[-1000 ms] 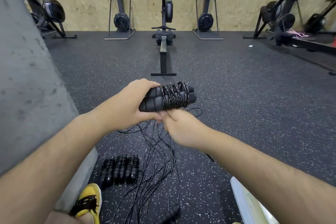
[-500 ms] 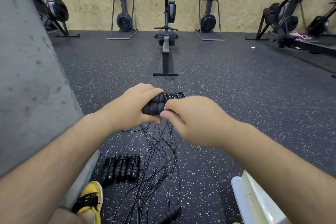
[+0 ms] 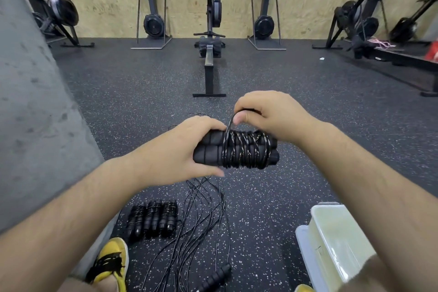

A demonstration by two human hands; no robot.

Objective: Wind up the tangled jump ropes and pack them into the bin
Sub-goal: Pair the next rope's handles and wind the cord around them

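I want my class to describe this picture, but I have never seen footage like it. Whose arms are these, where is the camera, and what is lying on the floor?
The camera sits on a person's head, looking forward and down, so the arms are the wearer's own. The left hand grips the handles of a jump rope. The right hand pinches a loop of its cord above the coils wound round those handles. On the speckled gym floor lie wound bundles, loose ropes and a pale bin.
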